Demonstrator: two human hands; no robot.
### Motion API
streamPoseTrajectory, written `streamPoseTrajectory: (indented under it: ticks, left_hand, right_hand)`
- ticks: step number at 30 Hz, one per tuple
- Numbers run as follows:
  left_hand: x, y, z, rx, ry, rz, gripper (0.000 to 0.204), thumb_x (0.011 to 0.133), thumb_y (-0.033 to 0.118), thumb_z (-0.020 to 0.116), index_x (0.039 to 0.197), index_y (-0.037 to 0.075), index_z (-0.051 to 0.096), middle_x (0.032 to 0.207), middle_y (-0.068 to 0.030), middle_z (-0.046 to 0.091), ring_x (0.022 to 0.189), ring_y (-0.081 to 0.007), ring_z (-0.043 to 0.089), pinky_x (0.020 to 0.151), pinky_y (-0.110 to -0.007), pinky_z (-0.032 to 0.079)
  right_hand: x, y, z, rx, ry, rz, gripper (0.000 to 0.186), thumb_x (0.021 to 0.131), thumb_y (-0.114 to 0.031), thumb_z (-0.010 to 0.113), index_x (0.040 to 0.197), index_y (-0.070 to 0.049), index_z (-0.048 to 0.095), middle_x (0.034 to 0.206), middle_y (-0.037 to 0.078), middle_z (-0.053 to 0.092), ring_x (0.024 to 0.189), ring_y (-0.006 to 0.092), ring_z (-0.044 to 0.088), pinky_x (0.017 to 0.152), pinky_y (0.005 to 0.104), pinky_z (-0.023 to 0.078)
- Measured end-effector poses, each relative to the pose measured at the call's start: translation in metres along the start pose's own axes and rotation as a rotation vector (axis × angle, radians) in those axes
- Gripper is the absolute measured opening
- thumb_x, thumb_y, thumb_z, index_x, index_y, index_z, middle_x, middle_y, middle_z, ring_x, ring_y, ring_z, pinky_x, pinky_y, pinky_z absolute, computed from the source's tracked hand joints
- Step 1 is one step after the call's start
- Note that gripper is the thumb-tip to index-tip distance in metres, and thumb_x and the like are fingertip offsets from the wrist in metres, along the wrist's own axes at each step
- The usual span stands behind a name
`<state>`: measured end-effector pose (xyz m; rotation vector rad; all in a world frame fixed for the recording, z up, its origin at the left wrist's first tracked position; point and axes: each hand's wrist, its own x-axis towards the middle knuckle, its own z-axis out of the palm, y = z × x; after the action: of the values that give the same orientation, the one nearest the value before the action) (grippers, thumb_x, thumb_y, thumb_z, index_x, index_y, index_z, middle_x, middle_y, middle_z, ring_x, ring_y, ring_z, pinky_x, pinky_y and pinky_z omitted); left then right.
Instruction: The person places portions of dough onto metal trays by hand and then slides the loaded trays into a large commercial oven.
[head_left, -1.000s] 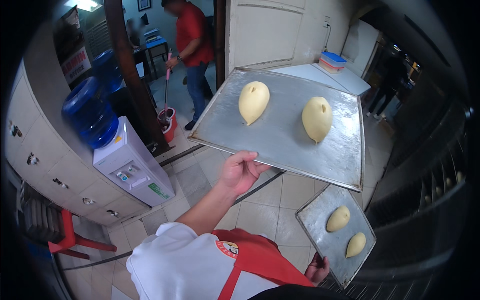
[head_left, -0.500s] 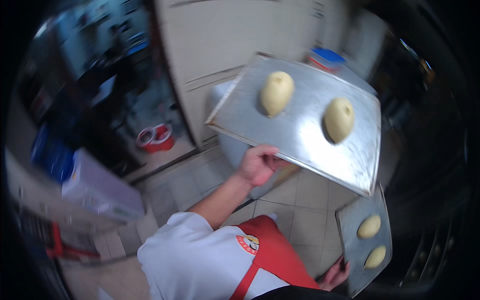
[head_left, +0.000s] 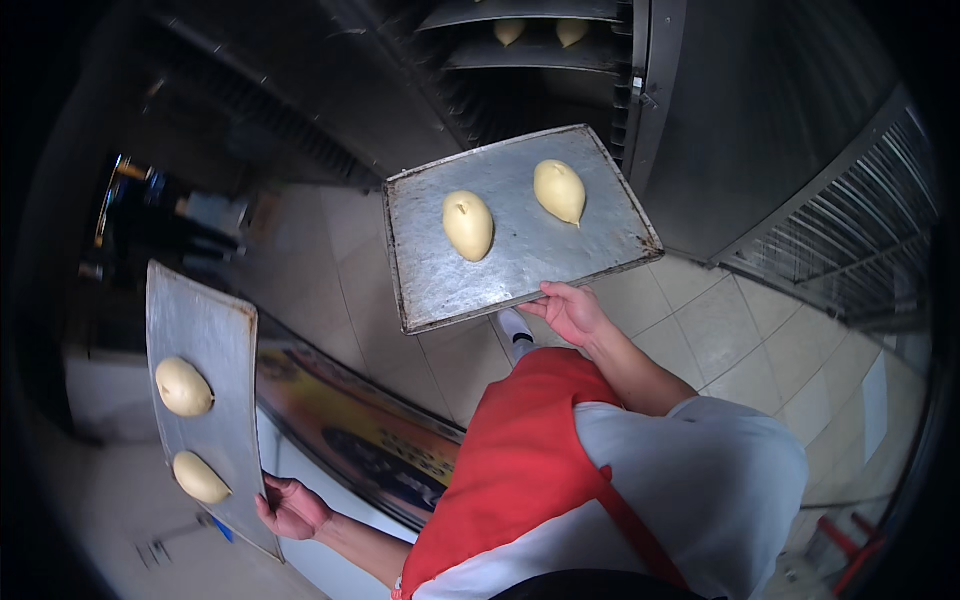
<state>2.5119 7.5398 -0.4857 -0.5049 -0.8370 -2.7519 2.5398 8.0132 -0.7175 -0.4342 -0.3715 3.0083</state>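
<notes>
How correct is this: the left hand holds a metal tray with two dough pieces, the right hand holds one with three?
Only the three is wrong: in the head view, the right hand holds a metal tray with two dough pieces. The rest stands.

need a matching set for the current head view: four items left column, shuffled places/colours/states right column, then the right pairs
Column one
A. Left hand
B. Right hand
C. Apron
D. Shelf

Column two
1. Red, worn over a white shirt
2. Holding the middle tray by its near edge
3. At the top of the picture, with pale dough lumps on it
4. Holding the far-left tray by its edge

Pairs: A-4, B-2, C-1, D-3
</notes>
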Motion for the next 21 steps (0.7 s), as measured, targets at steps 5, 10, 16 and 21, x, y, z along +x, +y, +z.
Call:
streamPoseTrajectory:
  ticks: [5,10,16,21]
  left_hand:
    - [-0.037,0.061,0.017,0.062,0.153,-0.019,0.029,0.093,-0.004,0.047,0.116,-0.020,0.053,0.120,-0.0281,0.063,0.114,-0.0324,0.062,0.107,-0.041,0.049]
    - [-0.032,0.033,-0.074,-0.075,0.031,0.015,0.034,0.094,-0.002,0.049,0.121,-0.021,0.050,0.126,-0.0297,0.058,0.118,-0.0330,0.059,0.107,-0.040,0.049]
    - [-0.039,0.090,-0.103,-0.009,0.135,-0.122,0.026,0.090,-0.003,0.052,0.110,-0.018,0.058,0.117,-0.0255,0.065,0.110,-0.0302,0.064,0.108,-0.042,0.046]
    - [-0.033,0.054,-0.114,0.082,0.205,-0.423,0.033,0.082,-0.004,0.054,0.113,-0.014,0.058,0.123,-0.0228,0.062,0.116,-0.0305,0.060,0.108,-0.044,0.046]
  right_hand:
    - [-0.046,0.014,-0.022,0.017,0.037,-0.030,0.011,0.094,-0.005,0.054,0.096,0.001,0.064,0.100,0.009,0.066,0.101,0.0256,0.065,0.100,0.0479,0.049]
    - [0.042,-0.017,-0.035,-0.015,0.086,-0.229,0.012,0.093,0.002,0.054,0.103,0.009,0.054,0.101,0.014,0.057,0.093,0.0300,0.063,0.093,0.0520,0.054]
    - [0.117,-0.012,-0.075,-0.016,0.253,-0.313,0.024,0.098,-0.003,0.049,0.119,0.009,0.046,0.117,0.024,0.055,0.103,0.0347,0.063,0.097,0.0473,0.054]
    - [0.109,-0.028,-0.007,-0.420,0.475,-0.313,0.056,0.093,-0.022,0.068,0.135,0.004,0.043,0.124,0.019,0.056,0.105,0.0279,0.063,0.087,0.0386,0.057]
